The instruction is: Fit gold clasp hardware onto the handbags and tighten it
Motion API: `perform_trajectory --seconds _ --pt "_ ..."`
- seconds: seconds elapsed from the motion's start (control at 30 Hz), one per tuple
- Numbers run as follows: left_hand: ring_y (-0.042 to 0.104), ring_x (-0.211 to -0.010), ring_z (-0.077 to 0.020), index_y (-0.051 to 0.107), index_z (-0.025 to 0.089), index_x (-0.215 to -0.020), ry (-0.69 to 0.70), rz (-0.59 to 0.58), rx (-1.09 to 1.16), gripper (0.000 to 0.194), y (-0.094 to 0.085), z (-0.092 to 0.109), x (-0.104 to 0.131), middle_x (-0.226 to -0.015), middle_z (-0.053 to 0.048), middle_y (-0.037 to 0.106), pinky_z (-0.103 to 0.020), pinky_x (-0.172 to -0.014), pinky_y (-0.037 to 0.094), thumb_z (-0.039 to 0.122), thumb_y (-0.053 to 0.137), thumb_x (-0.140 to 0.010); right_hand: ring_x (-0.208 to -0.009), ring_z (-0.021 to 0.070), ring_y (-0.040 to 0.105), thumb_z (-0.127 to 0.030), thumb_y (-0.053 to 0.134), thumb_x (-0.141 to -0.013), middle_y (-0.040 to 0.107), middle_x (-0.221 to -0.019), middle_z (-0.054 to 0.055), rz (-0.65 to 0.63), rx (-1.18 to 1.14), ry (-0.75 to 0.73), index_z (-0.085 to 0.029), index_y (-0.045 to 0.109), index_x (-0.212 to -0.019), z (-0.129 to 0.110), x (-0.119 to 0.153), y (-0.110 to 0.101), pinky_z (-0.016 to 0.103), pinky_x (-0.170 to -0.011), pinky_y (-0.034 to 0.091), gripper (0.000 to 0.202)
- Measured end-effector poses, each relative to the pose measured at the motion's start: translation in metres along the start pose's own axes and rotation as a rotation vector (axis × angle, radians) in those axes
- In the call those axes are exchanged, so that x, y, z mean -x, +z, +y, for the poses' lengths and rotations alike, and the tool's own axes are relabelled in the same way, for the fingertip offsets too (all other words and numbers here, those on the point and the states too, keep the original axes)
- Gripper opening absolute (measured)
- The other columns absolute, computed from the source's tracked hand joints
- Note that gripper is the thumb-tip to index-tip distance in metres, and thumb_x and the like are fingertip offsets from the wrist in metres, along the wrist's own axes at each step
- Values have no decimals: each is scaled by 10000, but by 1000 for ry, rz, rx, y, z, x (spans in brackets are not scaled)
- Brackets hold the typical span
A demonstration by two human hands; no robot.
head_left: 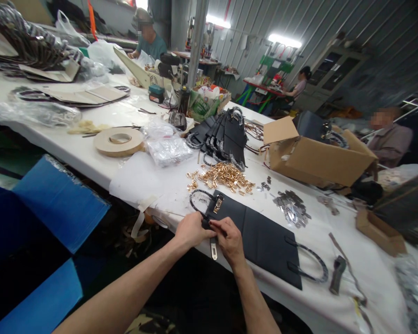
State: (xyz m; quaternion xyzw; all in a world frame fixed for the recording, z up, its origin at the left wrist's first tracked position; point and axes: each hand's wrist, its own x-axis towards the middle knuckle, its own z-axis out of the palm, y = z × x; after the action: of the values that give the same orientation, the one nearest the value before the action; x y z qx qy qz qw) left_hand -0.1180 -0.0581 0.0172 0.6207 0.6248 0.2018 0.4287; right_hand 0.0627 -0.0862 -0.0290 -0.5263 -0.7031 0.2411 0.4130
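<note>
A black bag panel (pixel 264 234) lies flat near the table's front edge, with a looped handle at each end and a gold clasp (pixel 218 205) near its left end. My left hand (pixel 192 230) is closed on the base of the left handle (pixel 198 194). Beside it, my right hand (pixel 229 237) pinches a dark strap at the panel's edge. Below the fingers hangs a strap end with a gold metal plate (pixel 213 251). The fingertips hide where the strap meets the handle.
Gold hardware (pixel 226 176) and silver plates (pixel 292 207) lie beyond the panel, near stacked black panels (pixel 226 134). A tape roll (pixel 118 141) is left, a cardboard box (pixel 323 160) right. A dark tool (pixel 337 274) lies at right. Other people sit farther back.
</note>
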Motion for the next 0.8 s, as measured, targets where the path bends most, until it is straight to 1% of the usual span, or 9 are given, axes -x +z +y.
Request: perform_trajectory --seconds 0.07,0.13,0.23,0.3,0.4,0.47,0.6,0.8 --pt "641 -690 -232 670 228 -838 -21 11 8 335 1 0 3 -724 -11 670 -272 -599 330 382 866 -614 -802 178 638 -301 624 -992 637 -863 29 -5 -11 -3 -273 782 -1101 -1 0 -1 296 -719 528 194" --pt "643 -727 -229 664 225 -877 -5 32 37 343 4 -1 7 -764 -13 673 -271 -619 351 340 860 -620 -801 179 642 -299 629 -988 647 -864 31 -5 -18 1 -272 786 -1090 -3 0 -3 297 -719 533 188" --pt "644 -874 -248 656 202 -921 44 120 83 385 13 -3 10 -926 -57 675 -284 -707 417 300 863 -612 -831 186 652 -281 641 -980 670 -885 35 4 -31 10 -271 789 -1074 -5 -2 -5 306 -752 540 176" --pt "640 -924 -251 637 191 -935 46 148 127 389 18 -3 11 -982 -72 668 -293 -750 441 263 851 -618 -841 187 656 -268 649 -974 679 -893 34 9 -42 8 -270 789 -1065 -6 -2 -6 308 -767 539 168" --pt "656 -850 -226 583 197 -912 16 98 217 350 22 -2 10 -880 -38 677 -277 -704 445 195 803 -640 -834 187 653 -271 641 -978 675 -891 33 12 -45 6 -268 787 -1056 -6 -2 -7 307 -757 532 165" --pt "667 -807 -213 549 206 -895 22 72 276 362 24 -4 9 -825 -15 681 -263 -666 442 153 786 -627 -819 188 648 -284 629 -985 664 -883 34 8 -34 5 -267 784 -1052 -7 -2 -7 307 -739 527 169" --pt "696 -788 -200 520 216 -897 50 53 402 416 28 -8 6 -808 6 701 -249 -651 468 95 779 -595 -811 187 649 -276 622 -985 651 -874 33 -15 -1 10 -263 784 -1047 -10 -4 -6 308 -737 528 173" --pt "732 -804 -202 533 204 -884 54 -3 652 414 32 -9 2 -827 -15 738 -262 -693 533 108 810 -592 -852 193 688 -228 653 -950 712 -911 36 20 -29 77 -265 798 -1017 -13 -8 -9 314 -793 554 164"
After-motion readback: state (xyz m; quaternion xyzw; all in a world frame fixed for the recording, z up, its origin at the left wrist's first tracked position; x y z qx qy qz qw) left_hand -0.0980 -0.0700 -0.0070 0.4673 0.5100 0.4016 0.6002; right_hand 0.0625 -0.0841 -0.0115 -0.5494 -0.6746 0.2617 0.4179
